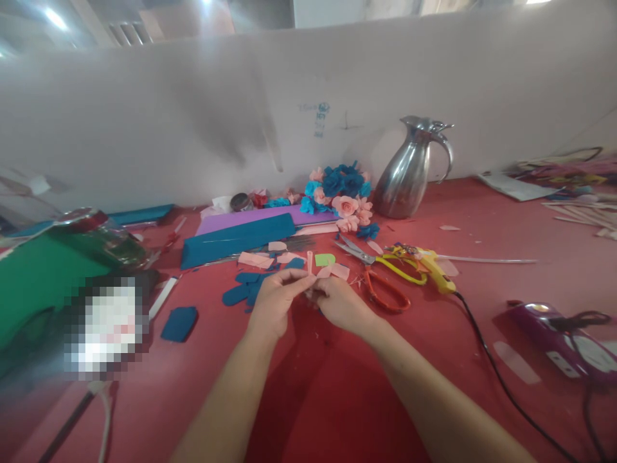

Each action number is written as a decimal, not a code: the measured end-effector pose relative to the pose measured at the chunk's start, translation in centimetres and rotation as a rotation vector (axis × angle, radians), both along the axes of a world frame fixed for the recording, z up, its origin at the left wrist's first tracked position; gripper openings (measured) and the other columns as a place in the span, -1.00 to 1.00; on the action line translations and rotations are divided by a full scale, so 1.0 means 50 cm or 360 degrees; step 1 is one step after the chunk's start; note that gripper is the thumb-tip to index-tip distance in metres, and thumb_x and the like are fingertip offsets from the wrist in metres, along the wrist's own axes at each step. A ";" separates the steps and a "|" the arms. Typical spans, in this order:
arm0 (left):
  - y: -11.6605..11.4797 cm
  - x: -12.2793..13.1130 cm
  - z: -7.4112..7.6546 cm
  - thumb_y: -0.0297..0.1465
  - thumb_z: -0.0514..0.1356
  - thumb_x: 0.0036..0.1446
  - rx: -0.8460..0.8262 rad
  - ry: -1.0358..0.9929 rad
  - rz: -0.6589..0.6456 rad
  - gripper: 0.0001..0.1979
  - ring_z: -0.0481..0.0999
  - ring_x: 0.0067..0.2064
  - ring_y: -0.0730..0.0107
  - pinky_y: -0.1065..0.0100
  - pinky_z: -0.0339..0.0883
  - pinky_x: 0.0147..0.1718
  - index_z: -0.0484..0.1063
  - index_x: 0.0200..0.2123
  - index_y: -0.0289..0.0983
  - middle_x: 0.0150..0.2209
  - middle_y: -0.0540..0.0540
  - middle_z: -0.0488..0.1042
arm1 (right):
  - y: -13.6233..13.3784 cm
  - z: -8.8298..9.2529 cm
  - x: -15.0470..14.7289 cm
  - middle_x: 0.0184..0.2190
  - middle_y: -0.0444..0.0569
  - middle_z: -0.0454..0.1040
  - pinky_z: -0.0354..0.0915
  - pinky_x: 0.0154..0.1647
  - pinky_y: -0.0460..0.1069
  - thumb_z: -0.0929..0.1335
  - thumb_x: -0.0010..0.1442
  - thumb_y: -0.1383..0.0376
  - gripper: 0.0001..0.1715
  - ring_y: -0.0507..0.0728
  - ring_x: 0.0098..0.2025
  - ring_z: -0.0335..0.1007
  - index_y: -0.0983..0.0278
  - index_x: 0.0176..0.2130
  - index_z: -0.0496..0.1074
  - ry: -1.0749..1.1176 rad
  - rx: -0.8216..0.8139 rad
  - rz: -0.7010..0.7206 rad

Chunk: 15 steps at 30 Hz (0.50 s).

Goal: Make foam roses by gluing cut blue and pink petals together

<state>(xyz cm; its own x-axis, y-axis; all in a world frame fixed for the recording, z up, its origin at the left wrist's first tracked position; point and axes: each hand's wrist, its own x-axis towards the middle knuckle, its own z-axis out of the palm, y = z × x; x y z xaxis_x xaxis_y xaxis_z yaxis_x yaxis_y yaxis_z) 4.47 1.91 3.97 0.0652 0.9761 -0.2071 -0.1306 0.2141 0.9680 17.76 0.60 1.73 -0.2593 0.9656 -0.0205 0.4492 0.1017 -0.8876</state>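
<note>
My left hand (279, 299) pinches a small rolled pink paper piece (310, 262), which stands up from between the fingers. Close beside it, my right hand (337, 301) has its fingers curled at the lower end of the same piece; its fingertips are partly hidden. Blue paper petals (243, 289) lie left of my left hand. Behind the hands are pink paper strips (255, 260) and a light green paper piece (324, 259). Scissors (369, 260) with red and yellow handles rest to the right of my right hand.
A yellow glue gun (439, 272) lies right, its black cord running forward. Paper flowers (344, 186) and a metal jug (405, 170) stand at the back. Blue sheets (238, 241) lie back left, near a glass jar (116, 238). A purple power strip (562, 347) sits far right.
</note>
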 end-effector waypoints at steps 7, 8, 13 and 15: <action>-0.001 0.001 -0.003 -0.33 0.44 -0.32 0.0005 0.0002 0.0011 -0.77 0.41 -0.44 0.46 0.38 0.25 -0.33 0.55 -0.53 -0.30 -0.52 -0.02 0.51 | -0.001 0.002 0.001 -0.50 -0.02 0.44 0.14 -0.40 -0.07 0.19 0.07 0.51 -0.74 0.09 -0.42 0.35 0.30 -0.44 0.42 -0.0075 0.0021 0.0002; -0.001 0.000 -0.004 -0.32 0.44 -0.32 -0.0002 0.0011 0.0007 -0.76 0.41 -0.44 0.45 0.37 0.25 -0.32 0.56 -0.52 -0.30 -0.51 -0.04 0.52 | -0.001 0.002 0.001 -0.48 -0.01 0.45 0.15 -0.39 -0.07 0.19 0.08 0.50 -0.73 0.09 -0.41 0.36 0.31 -0.42 0.43 -0.0070 0.0019 0.0000; 0.000 -0.001 -0.002 -0.29 0.43 -0.32 0.0015 0.0047 -0.0016 -0.75 0.43 -0.40 0.41 0.35 0.26 -0.30 0.58 -0.52 -0.31 -0.48 -0.08 0.55 | -0.002 0.007 0.001 -0.47 0.00 0.47 0.18 -0.36 -0.08 0.21 0.13 0.49 -0.73 0.08 -0.40 0.36 0.35 -0.37 0.47 -0.0076 -0.0004 0.0001; 0.000 -0.001 -0.001 -0.31 0.43 -0.32 0.0041 0.0063 0.0005 -0.78 0.42 -0.41 0.42 0.36 0.25 -0.31 0.56 -0.56 -0.30 -0.51 -0.05 0.53 | -0.002 0.009 0.000 -0.48 -0.01 0.46 0.16 -0.38 -0.08 0.22 0.13 0.49 -0.73 0.07 -0.41 0.35 0.34 -0.38 0.48 -0.0116 0.0011 0.0009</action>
